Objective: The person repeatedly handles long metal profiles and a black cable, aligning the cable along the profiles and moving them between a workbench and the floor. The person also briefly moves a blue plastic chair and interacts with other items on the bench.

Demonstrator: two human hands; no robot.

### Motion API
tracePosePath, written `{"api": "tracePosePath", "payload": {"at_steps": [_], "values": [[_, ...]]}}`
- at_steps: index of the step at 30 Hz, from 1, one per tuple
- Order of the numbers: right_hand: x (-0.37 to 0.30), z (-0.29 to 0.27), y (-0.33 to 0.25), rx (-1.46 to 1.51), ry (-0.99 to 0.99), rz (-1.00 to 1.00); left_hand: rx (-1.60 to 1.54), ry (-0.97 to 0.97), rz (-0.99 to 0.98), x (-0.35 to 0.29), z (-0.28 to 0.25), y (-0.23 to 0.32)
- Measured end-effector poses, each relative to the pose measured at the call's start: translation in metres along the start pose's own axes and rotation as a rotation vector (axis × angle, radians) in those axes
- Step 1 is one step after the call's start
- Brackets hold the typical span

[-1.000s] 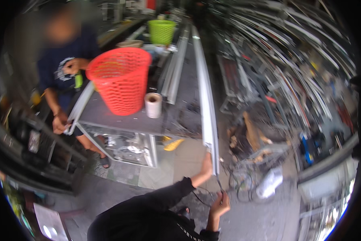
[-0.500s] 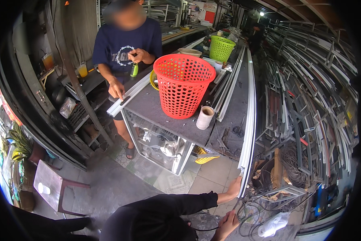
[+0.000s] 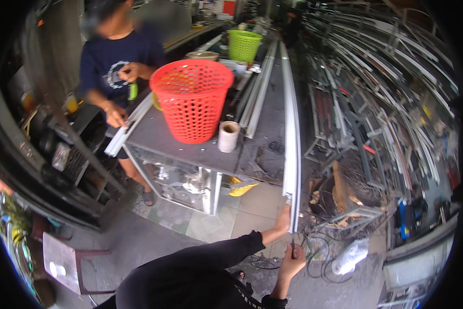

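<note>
From the head camera, we see our left hand (image 3: 282, 220) gripping the long white metal bar (image 3: 290, 129) close to its near end, though the bar hides some of the fingers. The bar runs along the right side of the table (image 3: 162, 133), and its near end sticks out past the front edge. Our right hand (image 3: 292, 263) is just below that end, its fingers curled around a thin dark tool (image 3: 293, 241), too blurry to name, that points up at the bar; we cannot tell if they touch. To do this well, we think the left hand should hold firm so the bar can't twist, while the right lines the tool up straight and moves gently. Such a long bar could swing and bump the pale bars (image 3: 259, 98) beside it
</note>
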State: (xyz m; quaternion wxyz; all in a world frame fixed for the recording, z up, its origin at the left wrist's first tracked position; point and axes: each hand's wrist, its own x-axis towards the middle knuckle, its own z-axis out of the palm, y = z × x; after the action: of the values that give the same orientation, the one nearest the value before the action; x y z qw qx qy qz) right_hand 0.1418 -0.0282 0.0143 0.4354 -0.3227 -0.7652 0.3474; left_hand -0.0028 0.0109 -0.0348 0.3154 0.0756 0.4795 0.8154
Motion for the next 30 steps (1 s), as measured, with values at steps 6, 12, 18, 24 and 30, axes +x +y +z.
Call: {"api": "tracePosePath", "payload": {"at_steps": [6,12,18,24,30], "values": [[-0.023,-0.024,0.002,-0.078,-0.154,0.220,-0.066,0.023,-0.029,-0.001,0.000,0.007],[-0.004,-0.022,-0.039,0.516,-0.211,0.808,-0.191,0.023,-0.096,0.001,0.001,0.001],[0.040,0.021,-0.032,0.754,-0.228,0.714,-0.205,-0.009,-0.128,0.007,-0.011,-0.007],[0.014,0.005,-0.001,0.129,-0.065,0.089,-0.210,-0.005,-0.113,0.013,-0.005,-0.002],[-0.011,-0.027,0.017,-0.305,0.135,-0.294,-0.150,0.021,-0.081,0.007,-0.001,0.002]]}}
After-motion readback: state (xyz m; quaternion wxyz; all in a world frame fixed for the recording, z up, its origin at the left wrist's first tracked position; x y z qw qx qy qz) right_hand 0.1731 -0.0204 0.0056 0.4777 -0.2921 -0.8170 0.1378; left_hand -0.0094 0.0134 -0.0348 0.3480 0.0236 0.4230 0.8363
